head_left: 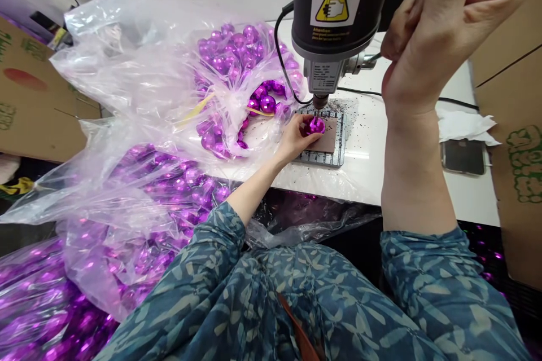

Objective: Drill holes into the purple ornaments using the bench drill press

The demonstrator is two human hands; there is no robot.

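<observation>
A small drill press (pixel 339 5) stands in front of me, with a warning label on its black housing. Under its bit, my left hand (pixel 296 136) pinches a shiny purple mirrored ball (pixel 315 126) between thumb and fingers. The ball rests on a brown board (pixel 328 138) lying on the grey ribbed base (pixel 340 152). The tip of the bit meets the top of the ball; how deep it reaches I cannot tell. Raised at the upper right, my right hand (pixel 444 28) is closed around the press's feed lever (pixel 375 58), most of which the fingers hide.
Clear plastic bags full of purple balls (pixel 228 53) crowd the table's left side, and another bag of balls (pixel 169 180) hangs lower left. Dark shavings surround the base. A phone (pixel 463 157) and white tissue (pixel 463 126) lie at right. Cardboard boxes (pixel 514 124) flank both sides.
</observation>
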